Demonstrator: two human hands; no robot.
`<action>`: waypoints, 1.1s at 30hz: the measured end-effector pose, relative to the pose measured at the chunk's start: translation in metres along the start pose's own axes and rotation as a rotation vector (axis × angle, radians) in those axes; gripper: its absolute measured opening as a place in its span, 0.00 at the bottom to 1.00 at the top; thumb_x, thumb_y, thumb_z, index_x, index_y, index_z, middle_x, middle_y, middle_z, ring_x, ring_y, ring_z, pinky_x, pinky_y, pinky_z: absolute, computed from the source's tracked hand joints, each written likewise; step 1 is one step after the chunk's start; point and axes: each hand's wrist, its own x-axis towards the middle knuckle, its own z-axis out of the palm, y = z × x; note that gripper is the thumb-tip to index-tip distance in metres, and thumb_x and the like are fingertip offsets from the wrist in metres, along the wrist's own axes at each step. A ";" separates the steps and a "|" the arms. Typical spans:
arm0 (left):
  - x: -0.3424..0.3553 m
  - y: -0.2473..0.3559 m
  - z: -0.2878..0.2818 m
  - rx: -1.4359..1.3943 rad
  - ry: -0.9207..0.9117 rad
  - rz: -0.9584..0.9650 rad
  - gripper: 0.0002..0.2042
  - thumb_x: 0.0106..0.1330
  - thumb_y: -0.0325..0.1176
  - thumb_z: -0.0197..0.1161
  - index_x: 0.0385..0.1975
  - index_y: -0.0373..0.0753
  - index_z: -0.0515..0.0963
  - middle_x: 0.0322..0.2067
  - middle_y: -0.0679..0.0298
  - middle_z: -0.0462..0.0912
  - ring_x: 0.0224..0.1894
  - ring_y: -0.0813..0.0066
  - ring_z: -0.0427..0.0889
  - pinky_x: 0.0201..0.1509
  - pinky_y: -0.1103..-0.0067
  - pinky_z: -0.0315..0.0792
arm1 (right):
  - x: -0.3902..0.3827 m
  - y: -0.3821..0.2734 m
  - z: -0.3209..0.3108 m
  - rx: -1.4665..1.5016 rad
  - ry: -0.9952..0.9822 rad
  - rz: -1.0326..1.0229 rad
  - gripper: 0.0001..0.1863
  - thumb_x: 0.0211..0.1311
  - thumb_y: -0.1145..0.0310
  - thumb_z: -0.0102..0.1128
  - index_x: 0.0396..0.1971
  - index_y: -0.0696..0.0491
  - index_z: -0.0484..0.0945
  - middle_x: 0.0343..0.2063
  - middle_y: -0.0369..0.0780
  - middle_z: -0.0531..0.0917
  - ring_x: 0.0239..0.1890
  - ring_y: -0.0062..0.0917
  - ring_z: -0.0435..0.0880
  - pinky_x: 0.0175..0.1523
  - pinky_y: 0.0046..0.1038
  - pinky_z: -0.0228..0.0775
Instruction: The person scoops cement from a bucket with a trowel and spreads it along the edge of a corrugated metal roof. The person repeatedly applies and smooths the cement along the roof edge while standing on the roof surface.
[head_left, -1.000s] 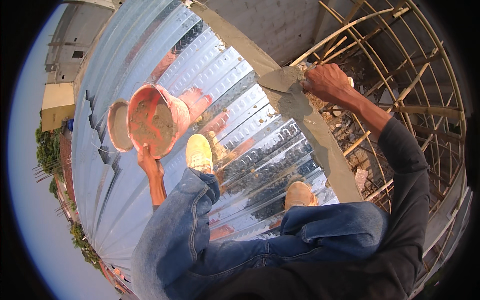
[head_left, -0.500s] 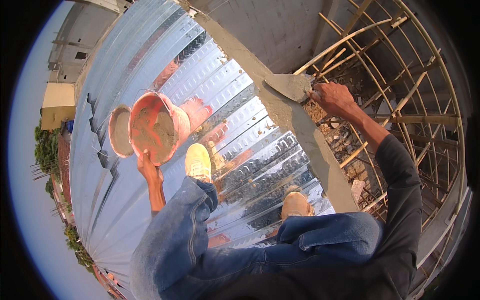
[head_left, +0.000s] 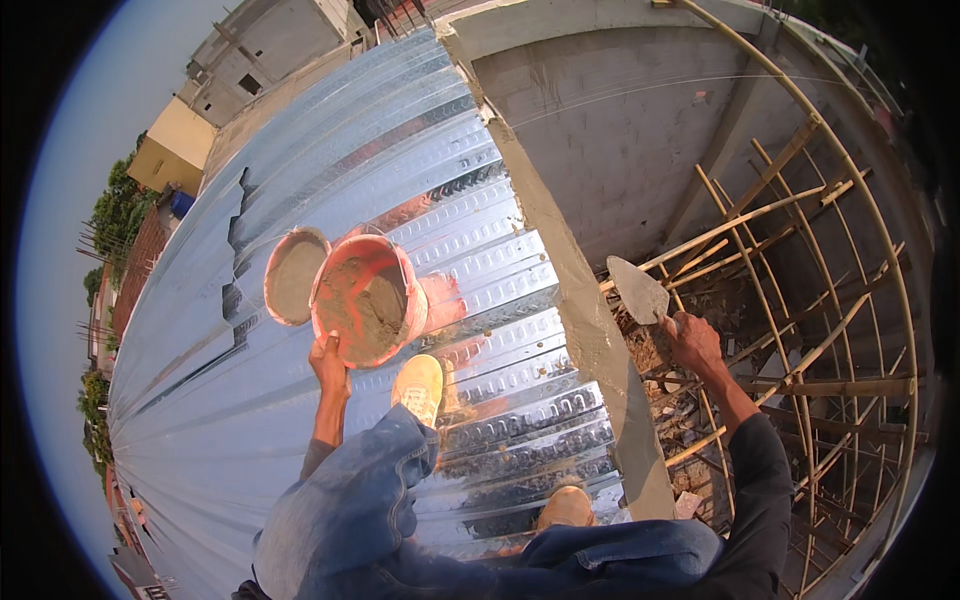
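My left hand is closed on the near rim of an orange-red bucket, which stands tilted on the corrugated metal sheets. Grey-brown wet mortar partly fills it. Just left of it is a second bucket, also holding mortar. On the other side, my right hand grips the handle of a pointed trowel. Its blade is up and free of the mortar strip, out past the strip's right edge. That strip of smoothed mortar runs along the sheets' edge.
Right of the strip the level drops off to rubble below. A bamboo frame fills that space, with a grey wall behind. My shoes rest on the ribbed metal. Far left are a yellow building and trees.
The trowel has come off the mortar strip to the right, its blade turning more upright. My left hand keeps its hold on the bucket. The view has shifted, showing more of the far wall.
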 end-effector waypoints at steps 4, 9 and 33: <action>0.000 0.005 -0.007 -0.010 0.007 0.058 0.13 0.80 0.29 0.60 0.58 0.30 0.79 0.53 0.60 0.86 0.52 0.73 0.84 0.59 0.72 0.77 | 0.004 -0.008 0.022 0.145 -0.015 -0.043 0.36 0.79 0.33 0.50 0.41 0.57 0.84 0.34 0.52 0.87 0.40 0.51 0.87 0.46 0.50 0.76; -0.019 0.030 0.021 0.157 -0.067 0.161 0.13 0.79 0.30 0.61 0.56 0.30 0.80 0.48 0.65 0.85 0.47 0.79 0.79 0.52 0.76 0.74 | -0.001 -0.015 0.033 0.190 -0.049 -0.125 0.37 0.79 0.34 0.49 0.44 0.60 0.81 0.32 0.56 0.84 0.39 0.52 0.85 0.46 0.51 0.75; -0.041 0.092 0.098 0.414 -0.259 0.313 0.15 0.82 0.37 0.64 0.29 0.41 0.73 0.22 0.75 0.67 0.26 0.87 0.64 0.29 0.80 0.59 | -0.012 -0.334 0.042 -0.271 0.000 -1.096 0.12 0.67 0.69 0.62 0.44 0.61 0.84 0.32 0.48 0.91 0.36 0.41 0.94 0.39 0.41 0.86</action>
